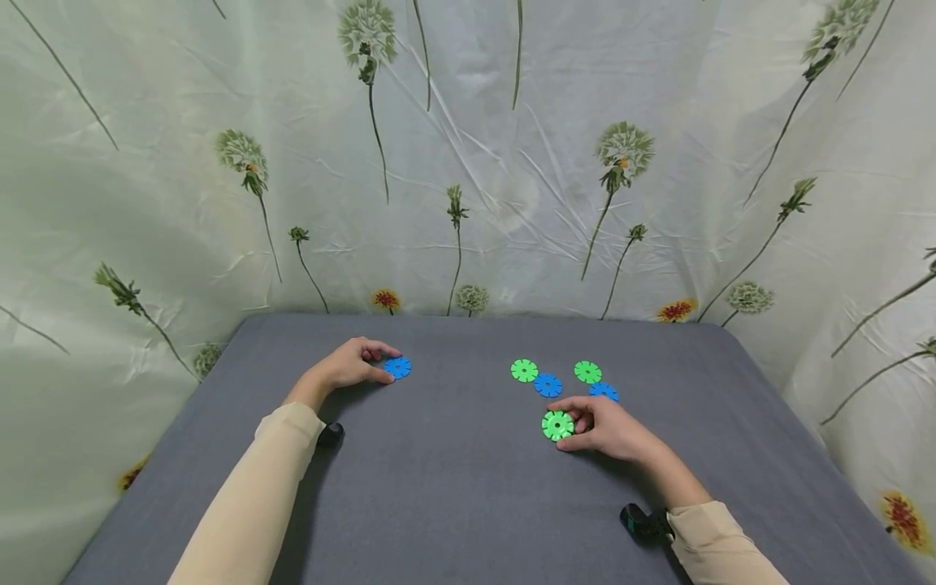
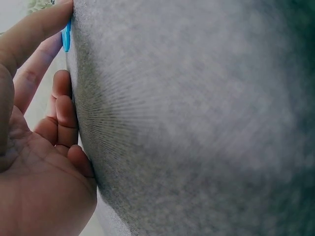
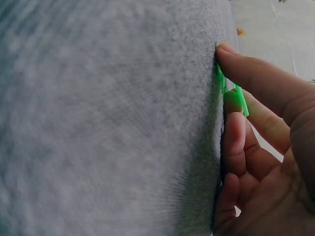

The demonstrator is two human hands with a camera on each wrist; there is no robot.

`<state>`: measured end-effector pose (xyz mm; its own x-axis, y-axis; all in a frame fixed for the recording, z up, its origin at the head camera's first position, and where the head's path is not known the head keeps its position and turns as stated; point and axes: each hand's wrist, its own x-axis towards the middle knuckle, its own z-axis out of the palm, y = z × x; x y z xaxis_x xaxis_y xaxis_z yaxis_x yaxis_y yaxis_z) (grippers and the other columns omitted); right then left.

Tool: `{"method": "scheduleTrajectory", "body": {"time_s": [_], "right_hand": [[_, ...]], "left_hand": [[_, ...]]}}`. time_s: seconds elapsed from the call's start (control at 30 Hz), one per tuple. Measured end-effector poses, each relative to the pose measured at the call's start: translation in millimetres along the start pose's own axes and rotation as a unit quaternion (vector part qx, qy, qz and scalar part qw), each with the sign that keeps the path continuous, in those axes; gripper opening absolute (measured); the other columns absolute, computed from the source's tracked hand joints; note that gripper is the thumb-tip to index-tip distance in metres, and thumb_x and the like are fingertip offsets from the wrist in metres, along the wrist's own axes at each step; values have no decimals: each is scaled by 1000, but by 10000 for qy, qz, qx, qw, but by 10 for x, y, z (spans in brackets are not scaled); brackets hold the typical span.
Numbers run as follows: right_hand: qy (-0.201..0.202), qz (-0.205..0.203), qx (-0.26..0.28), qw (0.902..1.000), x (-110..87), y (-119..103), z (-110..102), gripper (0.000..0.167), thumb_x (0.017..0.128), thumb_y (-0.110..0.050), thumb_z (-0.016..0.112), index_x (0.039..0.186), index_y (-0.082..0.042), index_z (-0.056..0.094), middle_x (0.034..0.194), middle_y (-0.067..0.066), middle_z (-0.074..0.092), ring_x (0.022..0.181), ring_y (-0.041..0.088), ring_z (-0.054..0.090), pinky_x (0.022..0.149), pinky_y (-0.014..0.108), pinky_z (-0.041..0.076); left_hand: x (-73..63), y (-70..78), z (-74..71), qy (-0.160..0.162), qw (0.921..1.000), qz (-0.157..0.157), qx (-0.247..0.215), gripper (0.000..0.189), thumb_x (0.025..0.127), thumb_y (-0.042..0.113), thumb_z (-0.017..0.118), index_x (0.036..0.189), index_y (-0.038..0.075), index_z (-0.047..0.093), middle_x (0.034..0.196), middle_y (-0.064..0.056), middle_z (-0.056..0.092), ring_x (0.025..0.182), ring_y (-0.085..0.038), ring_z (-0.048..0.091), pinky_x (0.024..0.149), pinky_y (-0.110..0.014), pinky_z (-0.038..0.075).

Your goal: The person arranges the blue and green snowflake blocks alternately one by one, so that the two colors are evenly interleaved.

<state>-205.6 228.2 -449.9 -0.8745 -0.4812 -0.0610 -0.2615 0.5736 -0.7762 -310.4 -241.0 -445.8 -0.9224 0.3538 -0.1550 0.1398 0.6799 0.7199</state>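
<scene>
On the left of the table, my left hand (image 1: 357, 363) pinches a blue notched disc (image 1: 398, 367) by its edges between thumb and forefinger. Only a sliver of that blue disc (image 2: 66, 37) shows in the left wrist view, by the fingertips. My right hand (image 1: 610, 428) grips a green notched disc (image 1: 558, 425) between thumb and fingers, right of the middle. Two green edges appear in the right wrist view, the nearer green edge (image 3: 241, 101) slightly tilted; whether they are two discs I cannot tell. Both hands rest low against the cloth.
Behind the right hand lie a green disc (image 1: 524, 370) with a blue disc (image 1: 548, 385) against it, and another green disc (image 1: 588, 372) beside a second blue disc (image 1: 604, 391), partly hidden by the hand. Grey cloth (image 1: 439, 487) covers the table; a floral curtain (image 1: 497, 162) hangs behind.
</scene>
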Motion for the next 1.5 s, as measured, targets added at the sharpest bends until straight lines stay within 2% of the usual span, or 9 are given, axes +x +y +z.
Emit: {"method": "scheduleTrajectory", "body": {"time_s": [0.3, 0.6, 0.97, 1.27, 1.5], "right_hand": [[2, 21, -390, 9992, -19, -40, -34, 55, 84, -18, 92, 134, -3, 74, 99, 3, 64, 80, 4, 60, 75, 22, 52], [60, -92, -927, 9956, -21, -87, -10, 51, 84, -26, 94, 127, -6, 77, 86, -3, 62, 75, 2, 56, 70, 23, 48], [235, -286, -1112, 9931, 41, -152, 28, 48, 85, -28, 93, 125, -6, 78, 86, -8, 67, 74, -1, 58, 72, 23, 52], [359, -396, -1198, 9914, 391, -440, 154, 50, 87, -30, 92, 130, -9, 77, 88, -7, 70, 77, 3, 63, 72, 26, 52], [396, -398, -1253, 9905, 799, -706, 342, 48, 88, -29, 91, 130, -10, 77, 101, 0, 75, 83, 5, 68, 83, 34, 58]], "left_hand": [[11, -3, 18, 38, 10000, -36, -47, 47, 92, 21, 87, 137, 12, 76, 114, -11, 59, 99, -24, 47, 84, -38, 38], [-4, 11, 17, 48, 10000, -50, 9, 46, 92, 21, 86, 136, 12, 76, 115, -11, 60, 100, -24, 47, 85, -38, 39], [-48, 42, 16, 14, 10000, 80, 7, 48, 91, 19, 87, 136, 8, 75, 116, -14, 60, 101, -26, 46, 86, -40, 38], [-39, 46, 7, 60, 10000, -1, 33, 46, 92, 19, 86, 136, 12, 76, 119, -12, 62, 103, -25, 48, 89, -40, 40], [-29, 21, 17, 50, 10000, -18, 24, 46, 92, 19, 86, 136, 12, 76, 117, -12, 60, 103, -25, 46, 89, -41, 38]]}}
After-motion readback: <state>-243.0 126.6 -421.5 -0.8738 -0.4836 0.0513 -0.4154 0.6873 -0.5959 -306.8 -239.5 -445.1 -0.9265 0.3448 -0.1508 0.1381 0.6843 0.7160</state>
